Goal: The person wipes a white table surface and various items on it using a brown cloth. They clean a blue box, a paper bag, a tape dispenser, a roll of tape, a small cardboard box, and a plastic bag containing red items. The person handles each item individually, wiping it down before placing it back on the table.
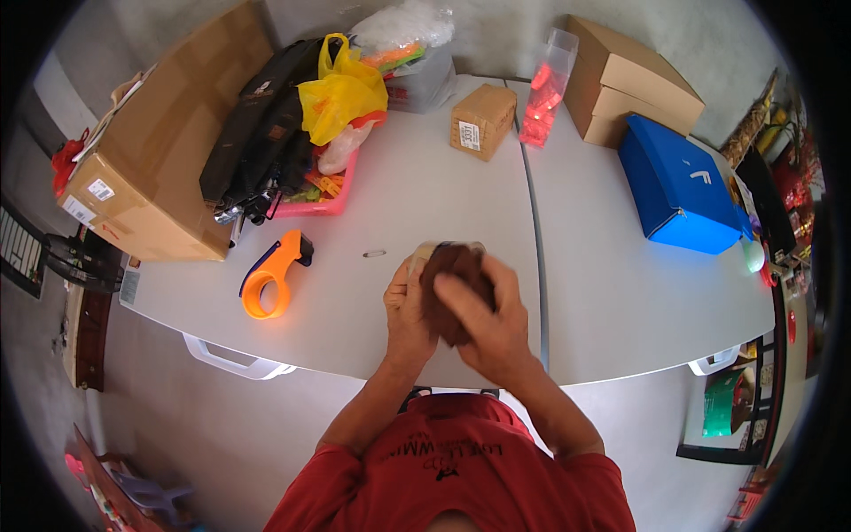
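My left hand [407,309] grips a light-coloured, roundish object [424,253] from its left side; most of it is hidden, so I cannot tell what it is. My right hand [488,309] presses a dark brown cloth [442,292] against this object, its thumb over the cloth. Both hands are close together above the grey table [372,312], near its front edge. The cloth and right fingers are slightly blurred. An orange tape dispenser [286,266] lies to the left, and a small metal clip or pin [374,253] lies between it and my left hand.
Along the left stand a large cardboard box [153,159], black bags [259,126] and a pink basket [319,207] under a yellow plastic bag [342,93]. A small carton [488,110], a clear container with red items [546,100], a cardboard box [625,86] and a blue box [681,186] stand beyond.
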### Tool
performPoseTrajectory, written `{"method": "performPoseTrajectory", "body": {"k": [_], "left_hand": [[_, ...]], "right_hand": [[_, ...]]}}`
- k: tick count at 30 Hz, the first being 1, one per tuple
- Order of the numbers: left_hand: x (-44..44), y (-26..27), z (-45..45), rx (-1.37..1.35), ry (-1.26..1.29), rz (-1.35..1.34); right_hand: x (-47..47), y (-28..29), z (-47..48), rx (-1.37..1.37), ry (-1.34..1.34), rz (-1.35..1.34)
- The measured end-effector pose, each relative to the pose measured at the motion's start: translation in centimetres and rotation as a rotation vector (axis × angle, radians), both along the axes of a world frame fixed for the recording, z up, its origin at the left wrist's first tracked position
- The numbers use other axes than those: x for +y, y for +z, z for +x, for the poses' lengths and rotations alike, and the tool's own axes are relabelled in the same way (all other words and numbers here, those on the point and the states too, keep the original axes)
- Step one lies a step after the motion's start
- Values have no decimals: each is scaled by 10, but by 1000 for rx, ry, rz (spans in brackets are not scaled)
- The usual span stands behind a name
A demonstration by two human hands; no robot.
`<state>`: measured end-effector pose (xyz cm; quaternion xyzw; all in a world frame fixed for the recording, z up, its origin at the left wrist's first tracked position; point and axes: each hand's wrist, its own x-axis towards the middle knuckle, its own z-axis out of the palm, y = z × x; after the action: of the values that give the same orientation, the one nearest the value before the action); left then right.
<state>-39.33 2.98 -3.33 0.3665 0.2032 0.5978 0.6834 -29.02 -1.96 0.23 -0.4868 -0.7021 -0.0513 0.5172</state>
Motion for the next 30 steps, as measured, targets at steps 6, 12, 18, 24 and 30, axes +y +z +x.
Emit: {"method": "performPoseTrajectory", "body": {"k": [6,12,18,24,30], "left_hand": [[11,7,-14,-150,-37,-455],[11,-2,-19,-529,-311,-353],[-7,5,2,-374,-368,-290],[-16,10,5,-467,-472,-254],[-20,8,4,-460,-349,-396]], "right_hand": [[-19,-25,10,-192,98,-25],[-24,-36,32,103,21,-201],[4,-9,-4,90,-12,10],[28,-35,-4,373,-66,108],[46,-10,17,1202,74,-360]]}}
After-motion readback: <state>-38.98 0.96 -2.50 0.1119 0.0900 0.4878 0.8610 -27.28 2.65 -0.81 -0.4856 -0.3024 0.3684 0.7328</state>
